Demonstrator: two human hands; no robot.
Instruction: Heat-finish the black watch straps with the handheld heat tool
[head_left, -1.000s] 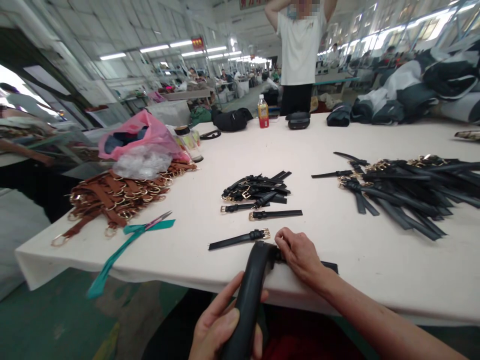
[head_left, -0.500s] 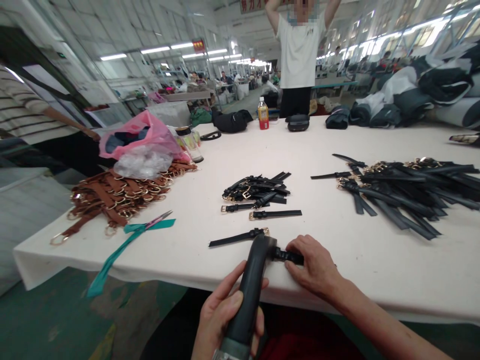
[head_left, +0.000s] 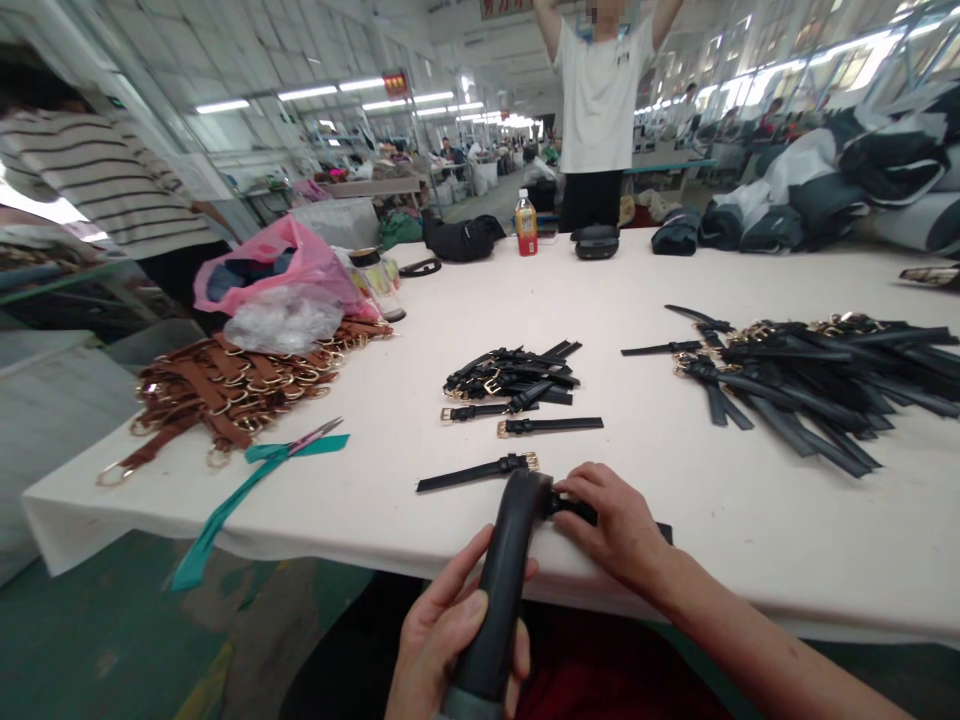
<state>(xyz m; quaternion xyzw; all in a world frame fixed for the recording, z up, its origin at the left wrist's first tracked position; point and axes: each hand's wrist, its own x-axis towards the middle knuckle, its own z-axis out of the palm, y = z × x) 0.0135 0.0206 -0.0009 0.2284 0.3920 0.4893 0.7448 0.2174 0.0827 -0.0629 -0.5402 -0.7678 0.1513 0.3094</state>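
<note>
My left hand [head_left: 450, 640] is closed around the curved handle of a black handheld tool [head_left: 499, 590], whose head rests on the table near its front edge. My right hand [head_left: 607, 525] grips a black leather watch strap [head_left: 574, 510] beside that head, with the strap's far end [head_left: 664, 533] showing past my fingers. Just left of the tool lies a loose black strap with a gold buckle [head_left: 476, 473]. Further back are two more single straps and a small heap of black straps [head_left: 510, 375].
The white-covered table [head_left: 750, 540] holds a large heap of black straps [head_left: 817, 380], brown straps with gold rings [head_left: 225, 390], teal ribbon with scissors [head_left: 300, 445], a pink bag [head_left: 281, 275] and a bottle [head_left: 526, 225]. People stand beyond it [head_left: 600, 100] and at left [head_left: 97, 170].
My right hand has shifted slightly along the strap, and the strap's far end shows again. A person in a striped top has moved into view at the left.
</note>
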